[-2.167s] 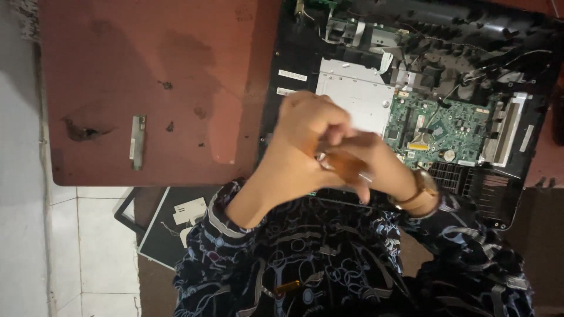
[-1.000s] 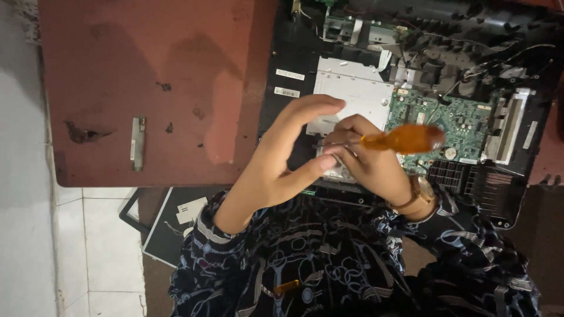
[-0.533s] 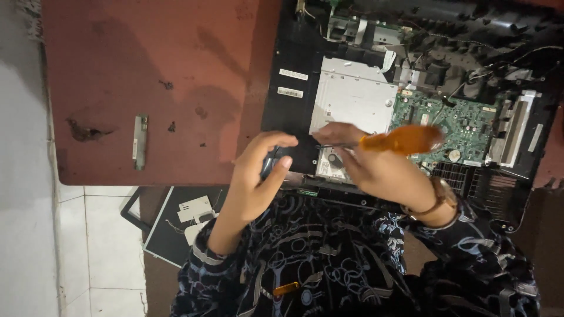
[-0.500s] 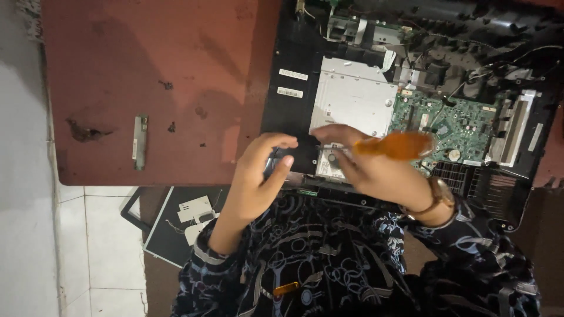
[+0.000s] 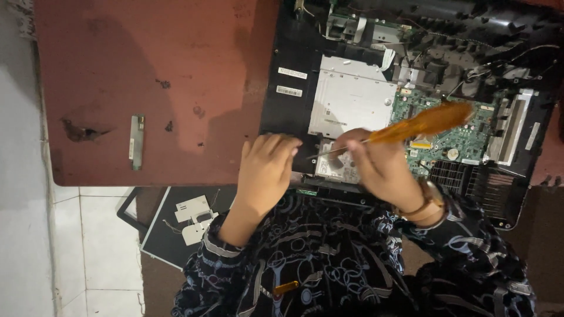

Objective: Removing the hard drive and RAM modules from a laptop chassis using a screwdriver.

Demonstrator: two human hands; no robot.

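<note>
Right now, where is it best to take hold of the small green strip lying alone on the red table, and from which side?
Grip the small green strip across its two long edges near the middle, coming from above. It lies flat, narrow and upright in the view, with bare red table on both sides, so fingers probably fit beside it.

red-brown table, opened laptop, small metal strip
</note>
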